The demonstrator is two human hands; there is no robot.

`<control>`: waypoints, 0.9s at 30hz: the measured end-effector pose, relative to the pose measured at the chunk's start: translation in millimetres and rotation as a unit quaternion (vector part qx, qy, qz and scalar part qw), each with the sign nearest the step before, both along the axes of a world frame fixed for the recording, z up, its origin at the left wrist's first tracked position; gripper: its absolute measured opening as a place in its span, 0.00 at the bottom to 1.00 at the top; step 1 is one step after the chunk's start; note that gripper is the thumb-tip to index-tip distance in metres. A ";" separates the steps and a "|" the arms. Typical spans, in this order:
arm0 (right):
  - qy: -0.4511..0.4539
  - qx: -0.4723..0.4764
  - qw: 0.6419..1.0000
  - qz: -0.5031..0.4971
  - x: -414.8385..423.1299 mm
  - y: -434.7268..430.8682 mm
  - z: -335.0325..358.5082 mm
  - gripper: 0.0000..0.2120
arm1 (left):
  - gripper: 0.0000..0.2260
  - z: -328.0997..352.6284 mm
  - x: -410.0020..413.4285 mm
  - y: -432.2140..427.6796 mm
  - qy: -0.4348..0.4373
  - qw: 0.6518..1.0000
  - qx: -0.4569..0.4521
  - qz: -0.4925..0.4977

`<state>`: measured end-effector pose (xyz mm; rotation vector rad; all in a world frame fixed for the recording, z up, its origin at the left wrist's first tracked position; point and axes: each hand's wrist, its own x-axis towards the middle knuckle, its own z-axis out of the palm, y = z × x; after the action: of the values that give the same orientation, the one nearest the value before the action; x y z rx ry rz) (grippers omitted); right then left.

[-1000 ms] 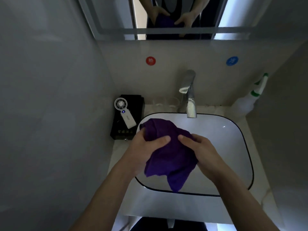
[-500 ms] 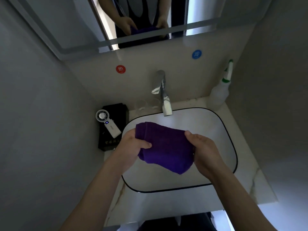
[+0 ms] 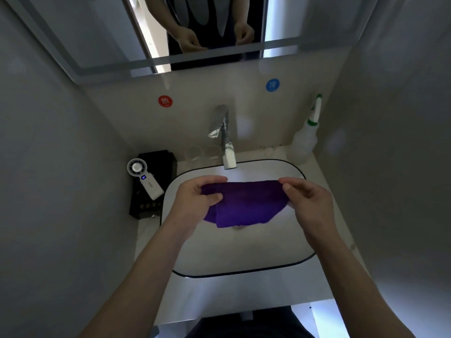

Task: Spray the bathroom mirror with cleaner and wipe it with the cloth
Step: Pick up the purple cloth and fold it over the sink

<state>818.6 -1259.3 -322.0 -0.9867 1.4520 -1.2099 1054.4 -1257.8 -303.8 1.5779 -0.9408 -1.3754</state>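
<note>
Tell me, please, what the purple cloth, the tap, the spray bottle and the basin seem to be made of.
Purple cloth: soft matte fabric, perhaps microfibre; it folds and hangs limp.
Tap: metal, probably chrome-plated; bright mirror-like highlights.
Spray bottle: translucent whitish plastic body, green-and-white nozzle.
Basin: glossy white, likely glazed ceramic; smooth sheen, thin dark rim.

Marble counter [image 3: 147,240]: basin [image 3: 244,252], black box [image 3: 166,172], spray bottle [image 3: 303,142], two glasses [image 3: 195,153].
</note>
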 end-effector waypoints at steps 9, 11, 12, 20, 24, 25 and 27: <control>0.206 -0.016 0.963 0.172 14.4 -2.2 1.2 0.25 | 0.15 4.1 14.8 5.6 -0.078 0.996 -0.026 -0.026; 0.222 -0.027 0.959 0.177 17.6 -5.4 2.3 0.19 | 0.13 3.5 20.3 9.5 -0.103 0.994 -0.029 -0.027; 0.224 -0.033 0.957 0.183 18.7 -6.6 2.7 0.18 | 0.12 4.2 23.1 11.8 -0.103 0.994 -0.030 -0.022; 0.255 -0.042 0.942 0.217 33.3 -11.0 3.2 0.06 | 0.07 9.8 50.0 23.8 -0.136 0.990 -0.028 -0.020; 0.272 -0.037 0.931 0.238 45.3 -16.0 5.9 0.03 | 0.03 6.5 71.5 23.3 -0.255 0.965 -0.051 -0.020; 0.250 -0.021 0.935 0.250 49.5 -16.6 9.0 0.04 | 0.04 5.9 76.4 23.6 -0.291 0.955 -0.063 -0.012; 0.214 0.000 0.940 0.266 58.4 -16.8 14.9 0.06 | 0.03 7.5 84.9 26.0 -0.331 0.940 -0.082 0.001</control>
<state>877.0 -1276.2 -307.1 -1.5886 1.3689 -0.6194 1139.3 -1231.8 -296.3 1.9415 -1.4001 -0.7260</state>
